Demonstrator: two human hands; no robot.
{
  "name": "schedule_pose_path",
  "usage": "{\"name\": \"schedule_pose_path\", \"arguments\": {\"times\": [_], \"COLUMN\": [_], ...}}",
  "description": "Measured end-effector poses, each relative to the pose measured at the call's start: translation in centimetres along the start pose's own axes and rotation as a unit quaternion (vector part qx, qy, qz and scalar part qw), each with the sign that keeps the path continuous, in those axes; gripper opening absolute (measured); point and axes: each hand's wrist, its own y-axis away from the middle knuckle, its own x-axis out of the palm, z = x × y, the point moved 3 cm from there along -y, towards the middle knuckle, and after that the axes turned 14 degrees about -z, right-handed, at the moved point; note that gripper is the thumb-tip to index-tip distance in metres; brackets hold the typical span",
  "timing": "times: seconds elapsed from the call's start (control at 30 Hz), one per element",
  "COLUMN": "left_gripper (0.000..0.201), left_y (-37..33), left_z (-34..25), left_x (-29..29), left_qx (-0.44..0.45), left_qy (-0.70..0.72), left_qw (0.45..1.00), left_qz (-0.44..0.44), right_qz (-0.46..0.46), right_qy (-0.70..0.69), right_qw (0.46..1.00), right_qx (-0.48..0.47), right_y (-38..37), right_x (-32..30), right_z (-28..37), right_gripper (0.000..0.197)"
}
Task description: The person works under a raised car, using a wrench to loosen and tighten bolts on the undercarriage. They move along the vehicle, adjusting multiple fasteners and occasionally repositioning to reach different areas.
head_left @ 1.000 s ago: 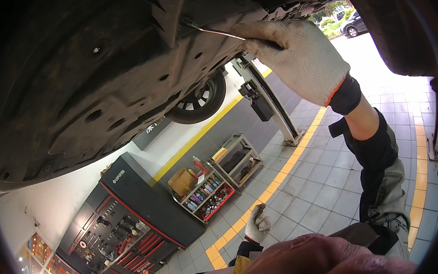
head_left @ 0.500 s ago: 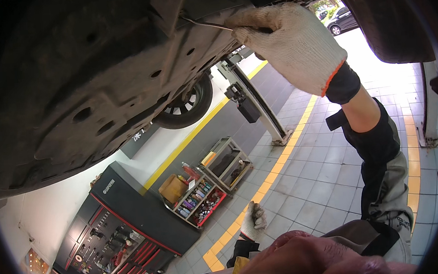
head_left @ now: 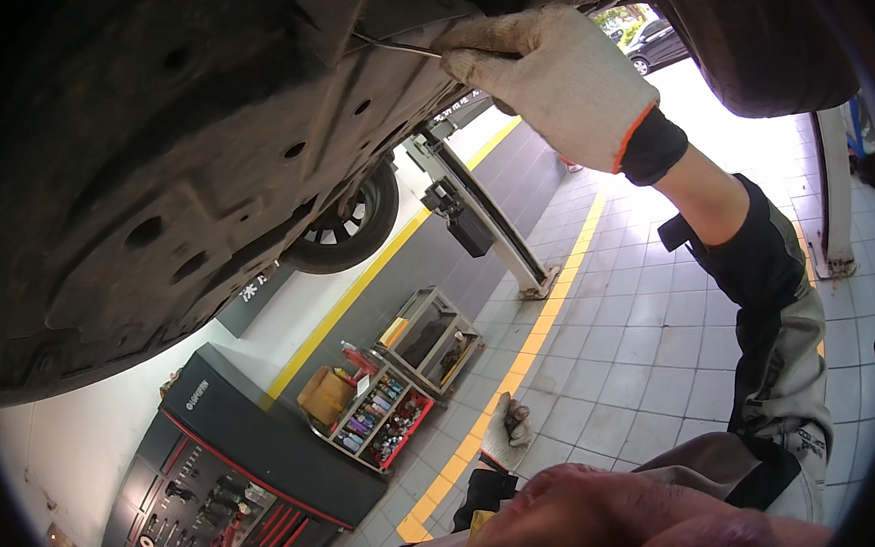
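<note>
Raised under the car, my right hand (head_left: 562,90) wears a white knit glove with an orange cuff edge. Its thumb and fingers are closed on a slim metal rod-like tool (head_left: 399,45). The far end of that tool meets the dark underbody cover (head_left: 212,187) beside a raised flap; the end in my grip is hidden by the glove. Low in the view, my left hand (head_left: 507,435), also gloved and with dirty fingers, hangs with its fingers curled. Whatever may be inside that fist does not show.
A car wheel (head_left: 344,224) hangs beyond the cover, near a lift post (head_left: 489,220). Two carts, one with bottles (head_left: 371,413), stand by the wall near a black tool cabinet (head_left: 257,435). A tire (head_left: 763,33) is close at upper right.
The view has shifted slightly, so the surroundings sit further left. My right hand still grips the tool against the cover, and my left hand stays low with its fingers curled.
</note>
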Motion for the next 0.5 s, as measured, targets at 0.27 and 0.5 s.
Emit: {"name": "schedule_pose_path", "arguments": {"times": [0.27, 0.5], "left_gripper": [0.034, 0.034], "left_y": [-1.5, -1.7], "left_z": [-1.8, -2.4], "left_x": [0.9, 1.1], "left_qx": [0.036, 0.05], "left_qy": [-0.02, -0.022], "left_qw": [0.998, 0.997], "left_qz": [-0.057, -0.057], "right_qz": [0.064, 0.096], "right_qy": [0.044, -0.081], "right_qw": [0.995, 0.967], "right_qx": [0.063, 0.221], "right_y": [1.2, 1.1], "right_x": [1.0, 1.2], "right_z": [-2.2, -2.7], "right_gripper": [0.038, 0.043]}}
